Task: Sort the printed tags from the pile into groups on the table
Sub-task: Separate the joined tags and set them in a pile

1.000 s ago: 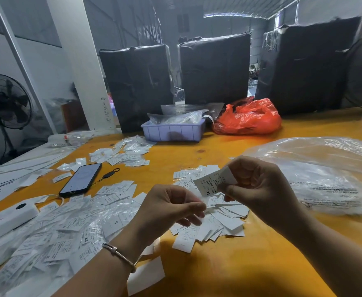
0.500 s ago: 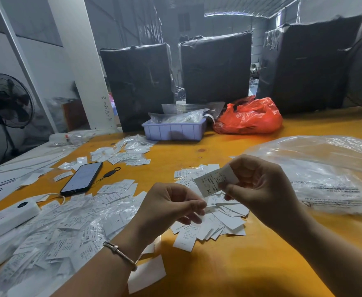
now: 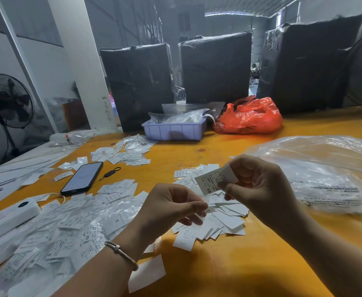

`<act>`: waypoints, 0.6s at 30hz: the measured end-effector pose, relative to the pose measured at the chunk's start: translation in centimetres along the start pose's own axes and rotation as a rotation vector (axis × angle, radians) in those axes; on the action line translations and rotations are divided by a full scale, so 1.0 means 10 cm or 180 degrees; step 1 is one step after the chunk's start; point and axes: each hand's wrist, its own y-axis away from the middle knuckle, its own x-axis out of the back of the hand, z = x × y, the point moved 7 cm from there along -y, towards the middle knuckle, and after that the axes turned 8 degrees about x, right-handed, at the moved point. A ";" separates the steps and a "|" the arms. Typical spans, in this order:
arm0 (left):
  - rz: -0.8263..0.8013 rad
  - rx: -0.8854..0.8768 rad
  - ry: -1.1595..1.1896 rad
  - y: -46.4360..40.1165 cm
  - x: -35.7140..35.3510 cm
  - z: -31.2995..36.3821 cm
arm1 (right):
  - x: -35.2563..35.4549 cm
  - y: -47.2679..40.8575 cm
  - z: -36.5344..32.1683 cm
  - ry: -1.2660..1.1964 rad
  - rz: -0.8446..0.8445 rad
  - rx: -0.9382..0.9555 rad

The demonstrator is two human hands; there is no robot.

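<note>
An XS tag [image 3: 213,181] is being pinched by the right hand [image 3: 259,185] above the near group [image 3: 214,219]; nothing is being held by the curled left hand [image 3: 171,206].

The bench [image 3: 229,275] is smooth orange-yellow wood with a soft sheen. The tags [image 3: 225,219] look like thin matt white paper, some in glossy clear film. The phone [image 3: 82,177] is glossy black, the tray [image 3: 173,130] matt lilac plastic, the red bag [image 3: 248,116] shiny crinkled plastic, the bracelet [image 3: 122,252] polished metal.
</note>
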 end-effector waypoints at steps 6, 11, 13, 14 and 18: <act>-0.0074 0.0025 0.0020 0.00 -0.02 0.00 | -0.03 0.00 -0.02 0.0342 -0.0277 0.0134; -0.0251 0.0036 -0.0089 -0.01 -0.07 -0.01 | -0.12 0.01 0.06 0.0259 -0.0646 -0.0011; -0.0309 0.0022 -0.0104 0.01 -0.10 0.00 | -0.17 0.03 0.10 0.0261 -0.0803 -0.0123; -0.0322 0.0013 -0.0110 0.01 -0.10 0.01 | -0.18 0.04 0.11 0.0306 -0.0826 -0.0152; -0.0222 0.0036 -0.0027 0.00 -0.07 0.00 | -0.02 0.00 0.08 0.0472 -0.0232 -0.0100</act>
